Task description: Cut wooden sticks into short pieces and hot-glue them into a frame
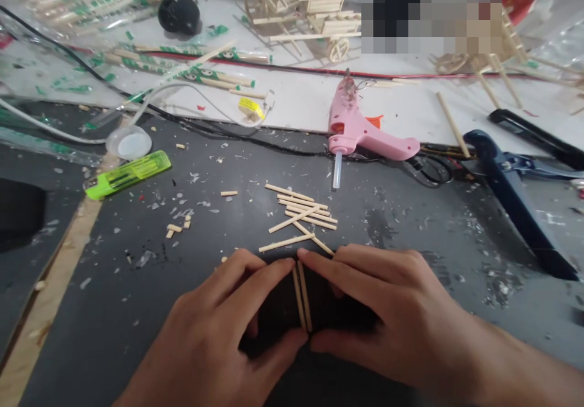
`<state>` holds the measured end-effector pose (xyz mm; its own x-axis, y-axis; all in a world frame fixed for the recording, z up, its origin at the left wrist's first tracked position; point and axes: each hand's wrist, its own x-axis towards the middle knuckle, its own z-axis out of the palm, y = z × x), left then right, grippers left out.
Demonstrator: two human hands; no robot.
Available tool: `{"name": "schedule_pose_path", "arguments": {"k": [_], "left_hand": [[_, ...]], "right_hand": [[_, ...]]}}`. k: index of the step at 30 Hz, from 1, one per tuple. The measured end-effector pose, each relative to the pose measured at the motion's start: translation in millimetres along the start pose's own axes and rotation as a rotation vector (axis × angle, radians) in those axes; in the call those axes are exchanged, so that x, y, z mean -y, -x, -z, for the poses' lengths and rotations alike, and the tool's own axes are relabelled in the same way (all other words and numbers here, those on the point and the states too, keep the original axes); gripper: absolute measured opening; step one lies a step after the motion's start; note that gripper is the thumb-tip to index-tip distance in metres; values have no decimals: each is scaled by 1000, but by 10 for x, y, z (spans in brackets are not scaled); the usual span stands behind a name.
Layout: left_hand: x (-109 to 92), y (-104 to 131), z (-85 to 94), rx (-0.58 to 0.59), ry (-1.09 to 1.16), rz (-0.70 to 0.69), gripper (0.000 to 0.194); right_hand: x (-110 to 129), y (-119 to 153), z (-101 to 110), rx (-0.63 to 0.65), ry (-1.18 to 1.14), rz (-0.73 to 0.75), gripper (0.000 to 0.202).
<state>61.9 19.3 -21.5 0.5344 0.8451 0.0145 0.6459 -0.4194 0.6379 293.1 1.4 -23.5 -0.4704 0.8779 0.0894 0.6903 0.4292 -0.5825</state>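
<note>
Two thin wooden sticks (303, 297) stand side by side between my hands at the lower middle. My left hand (223, 328) pinches the left stick, index fingertip at its top end and thumb at its bottom end. The right stick is held the same way by my right hand (387, 309). A narrow dark gap shows between the two sticks. Just beyond my fingertips lies a loose pile of cut sticks (303, 209), some crossing each other. One short stick (229, 193) lies left of the pile.
A pink glue gun (360, 127) lies beyond the pile. Blue-handled pliers (515, 194) are at the right. At the left are a green cutter (130, 174), a round clear cap (129, 143) and small stick offcuts (174, 228). Wooden cart models (314, 14) and cables stand behind.
</note>
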Motion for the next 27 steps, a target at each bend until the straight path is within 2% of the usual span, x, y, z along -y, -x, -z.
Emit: {"name": "schedule_pose_path", "arguments": {"k": [7, 13, 23, 27], "left_hand": [[-4, 0, -3, 14, 5, 9, 53], [6, 9, -9, 27, 14, 22, 57], [-17, -5, -12, 22, 49, 20, 54], [-15, 19, -7, 25, 24, 15, 55]], "right_hand": [[31, -25, 20, 14, -53, -52, 39], [11, -16, 20, 10, -73, -24, 48], [19, -6, 23, 3, -64, 1, 41], [15, 10, 37, 21, -71, -24, 51]]}}
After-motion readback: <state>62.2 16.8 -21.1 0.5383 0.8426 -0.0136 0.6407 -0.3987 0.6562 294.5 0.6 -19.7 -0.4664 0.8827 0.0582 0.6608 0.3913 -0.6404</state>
